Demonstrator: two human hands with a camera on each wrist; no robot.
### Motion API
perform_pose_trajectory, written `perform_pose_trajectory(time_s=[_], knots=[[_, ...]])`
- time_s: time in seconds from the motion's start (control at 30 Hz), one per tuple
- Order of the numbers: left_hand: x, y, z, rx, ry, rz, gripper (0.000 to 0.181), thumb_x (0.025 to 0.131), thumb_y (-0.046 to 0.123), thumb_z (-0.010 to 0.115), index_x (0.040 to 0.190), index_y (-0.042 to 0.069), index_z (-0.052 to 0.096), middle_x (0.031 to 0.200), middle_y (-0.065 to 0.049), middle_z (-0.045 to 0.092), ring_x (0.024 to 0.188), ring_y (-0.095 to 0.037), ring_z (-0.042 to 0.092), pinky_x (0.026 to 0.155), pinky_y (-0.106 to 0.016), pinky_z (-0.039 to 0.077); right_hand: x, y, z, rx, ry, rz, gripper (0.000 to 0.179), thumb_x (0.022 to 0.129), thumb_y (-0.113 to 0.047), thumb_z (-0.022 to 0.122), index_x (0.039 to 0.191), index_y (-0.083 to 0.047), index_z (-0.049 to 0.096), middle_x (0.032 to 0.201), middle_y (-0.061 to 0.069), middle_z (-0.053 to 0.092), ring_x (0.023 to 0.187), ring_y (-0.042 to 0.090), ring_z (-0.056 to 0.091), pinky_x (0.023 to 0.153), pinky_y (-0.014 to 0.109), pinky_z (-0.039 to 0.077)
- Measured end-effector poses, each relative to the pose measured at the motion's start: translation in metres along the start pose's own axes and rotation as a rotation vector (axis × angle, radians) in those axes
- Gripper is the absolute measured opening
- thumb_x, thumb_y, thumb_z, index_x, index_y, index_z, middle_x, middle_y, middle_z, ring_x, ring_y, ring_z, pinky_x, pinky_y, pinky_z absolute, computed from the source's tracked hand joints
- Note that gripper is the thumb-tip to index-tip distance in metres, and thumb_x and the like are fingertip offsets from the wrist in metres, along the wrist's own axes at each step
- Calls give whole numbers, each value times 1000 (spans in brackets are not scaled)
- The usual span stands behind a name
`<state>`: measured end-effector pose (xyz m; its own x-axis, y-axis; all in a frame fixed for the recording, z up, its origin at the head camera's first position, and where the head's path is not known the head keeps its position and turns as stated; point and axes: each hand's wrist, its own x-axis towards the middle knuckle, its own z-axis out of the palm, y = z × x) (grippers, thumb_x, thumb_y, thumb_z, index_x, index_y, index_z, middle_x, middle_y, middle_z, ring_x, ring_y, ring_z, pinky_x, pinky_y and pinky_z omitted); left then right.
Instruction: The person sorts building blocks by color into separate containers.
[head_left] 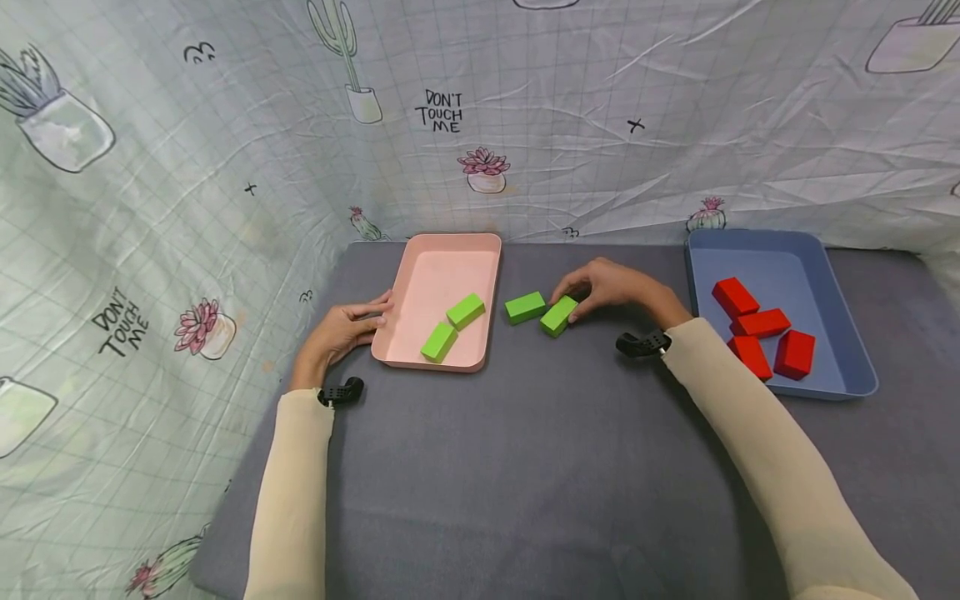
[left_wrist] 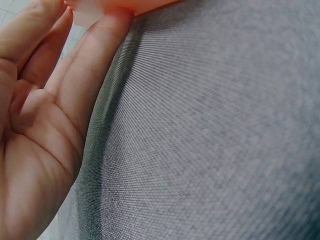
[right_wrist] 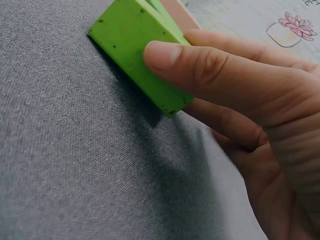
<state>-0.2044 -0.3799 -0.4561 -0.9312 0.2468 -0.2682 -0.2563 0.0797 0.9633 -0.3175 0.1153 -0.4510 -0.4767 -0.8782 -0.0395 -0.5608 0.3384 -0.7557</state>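
My right hand (head_left: 613, 285) pinches a green block (head_left: 559, 317) between thumb and fingers, above or on the grey table. In the right wrist view the thumb lies along the side of this green block (right_wrist: 132, 55), which has small dark specks. Just left of it, another green block (head_left: 525, 307) lies on the table. With straight fingers my left hand (head_left: 341, 331) touches the left edge of a pink tray (head_left: 427, 258). Inside that tray are two green blocks, one nearer (head_left: 438, 342) and one farther (head_left: 466, 311). The left wrist view shows the fingertips against the pink tray (left_wrist: 150, 6).
At the right stands a blue tray (head_left: 757, 250) holding several red blocks (head_left: 761, 322). Grey cloth covers the table (head_left: 495, 467). A patterned curtain (head_left: 585, 167) hangs behind and along the left side.
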Motion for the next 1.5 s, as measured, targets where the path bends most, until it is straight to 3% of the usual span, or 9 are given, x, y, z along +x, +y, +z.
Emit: perform_pose_trajectory(time_s=[0.13, 0.23, 0.4, 0.5, 0.63, 0.7, 1.07, 1.5], knots=[[-1, -1, 0, 10, 2, 5, 51, 99, 0, 62, 147, -8, 45, 164, 0, 30, 143, -18, 43, 88, -29, 58, -4, -1, 0, -70, 14, -26, 41, 84, -20, 85, 124, -16, 76, 122, 2, 73, 110, 20, 68, 93, 42, 55], [-2, -3, -1, 11, -4, 6, 52, 99, 0, 63, 147, -8, 44, 164, 1, 30, 143, -17, 43, 89, -29, 58, -6, -3, 1, -65, 12, -35, 40, 84, -18, 85, 123, -13, 75, 122, 5, 73, 110, 22, 68, 93, 43, 56], [-2, -2, -1, 9, -9, 12, 52, 100, 0, 61, 148, -8, 43, 164, 0, 30, 143, -16, 43, 90, -29, 58, -10, -5, 3, 49, 7, -5, 39, 86, -11, 83, 122, -8, 70, 128, 11, 68, 116, 27, 65, 95, 39, 56], [-1, -1, 0, 10, -9, 10, 51, 100, 0, 61, 148, -8, 44, 164, 0, 29, 144, -18, 41, 90, -29, 58, -12, -5, 4, 97, 13, 8, 40, 87, -8, 81, 124, -7, 66, 131, 13, 66, 111, 24, 66, 88, 33, 58], [-1, 0, 1, 11, -6, 7, 50, 100, -1, 61, 147, -8, 44, 164, 0, 30, 144, -18, 41, 90, -30, 58, -14, -7, 4, 54, 37, 3, 43, 89, -14, 80, 130, -10, 68, 130, 11, 67, 98, 16, 65, 79, 27, 55], [0, 0, 1, 12, -7, 9, 50, 100, -1, 61, 147, -7, 44, 164, 0, 30, 144, -18, 41, 90, -30, 58, -14, -8, 4, 36, 56, 3, 43, 89, -17, 81, 131, -12, 70, 129, 9, 69, 99, 13, 64, 81, 25, 55], [0, 0, 0, 25, -8, 17, 50, 100, -2, 61, 146, -8, 45, 164, -1, 30, 146, -22, 39, 89, -29, 58, -12, -11, 10, 39, 150, 29, 40, 86, -18, 83, 125, -11, 74, 117, 9, 73, 87, 14, 66, 74, 25, 55], [-2, 0, 0, 1, -27, 22, 52, 99, -3, 61, 147, -11, 41, 165, -2, 29, 147, -26, 36, 90, -29, 58, -14, -15, 11, 29, 166, 20, 40, 85, -17, 85, 123, -11, 76, 112, 9, 75, 83, 13, 66, 73, 23, 55]])
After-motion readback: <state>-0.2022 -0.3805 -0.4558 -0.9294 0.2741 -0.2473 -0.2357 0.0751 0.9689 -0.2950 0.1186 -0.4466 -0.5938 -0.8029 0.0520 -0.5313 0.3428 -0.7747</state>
